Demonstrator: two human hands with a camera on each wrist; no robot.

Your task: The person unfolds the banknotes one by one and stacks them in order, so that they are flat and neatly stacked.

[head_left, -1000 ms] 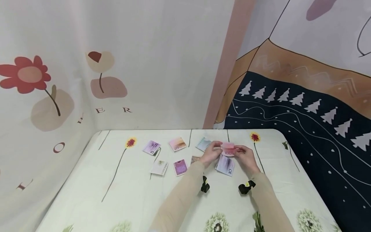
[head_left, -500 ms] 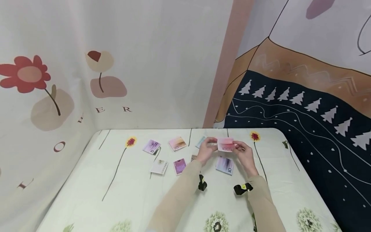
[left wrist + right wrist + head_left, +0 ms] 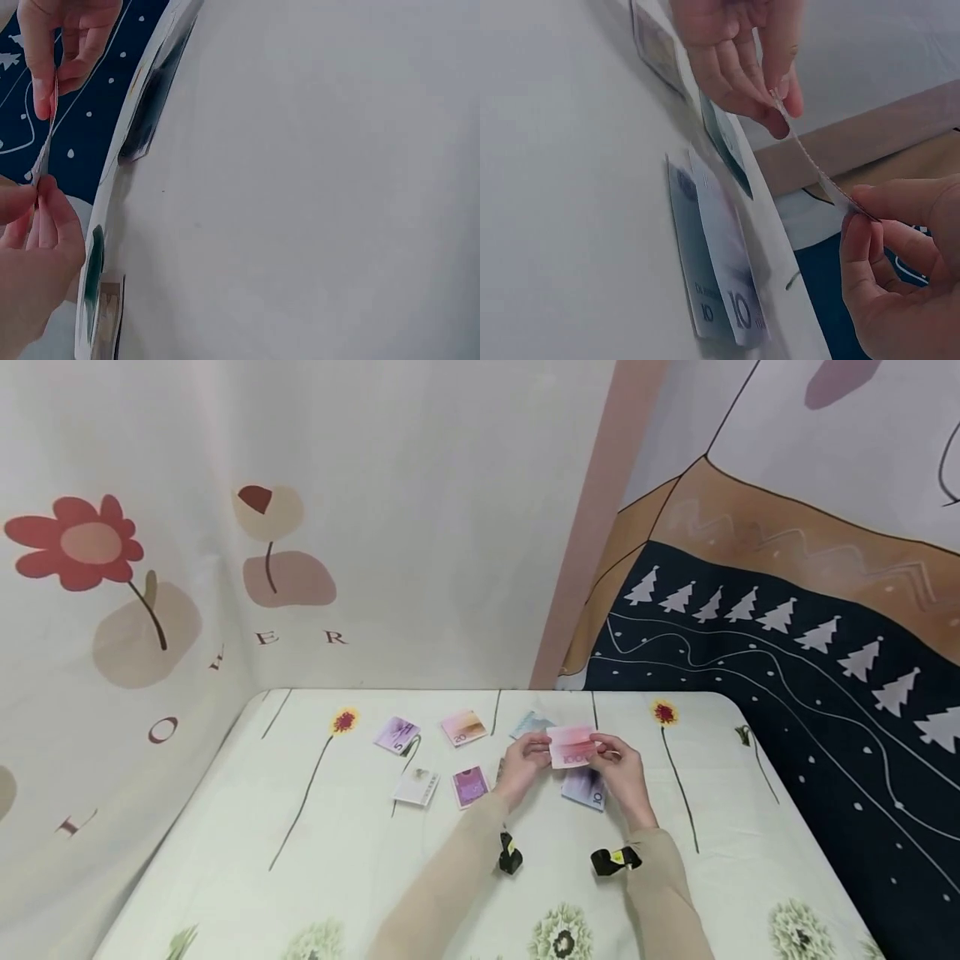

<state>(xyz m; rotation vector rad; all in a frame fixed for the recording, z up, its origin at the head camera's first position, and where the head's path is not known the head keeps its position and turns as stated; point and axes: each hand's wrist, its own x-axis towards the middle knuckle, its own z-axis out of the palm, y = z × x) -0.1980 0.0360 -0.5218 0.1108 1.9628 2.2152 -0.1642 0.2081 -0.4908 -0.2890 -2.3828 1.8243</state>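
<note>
A pink banknote printed with 100 is stretched between the two hands, above the table. My left hand pinches its left edge between thumb and fingers. On the opposite edge my right hand pinches it the same way. Both wrist views show the pink note nearly edge-on, thin and slightly bent. Below the hands lies a folded bluish-purple 10 note, its upper part hidden by the pink note and right hand. A light blue note lies behind the left hand.
Further left on the flowered tablecloth lie a purple 5 note, an orange-pink 20 note, a pale note and a dark purple note. A brownish note is mostly hidden by the left hand in the head view.
Both hands have lifted the pink note off the area by the 10 note, shifted it left and turned its face towards the head camera. The head view has shifted slightly.
</note>
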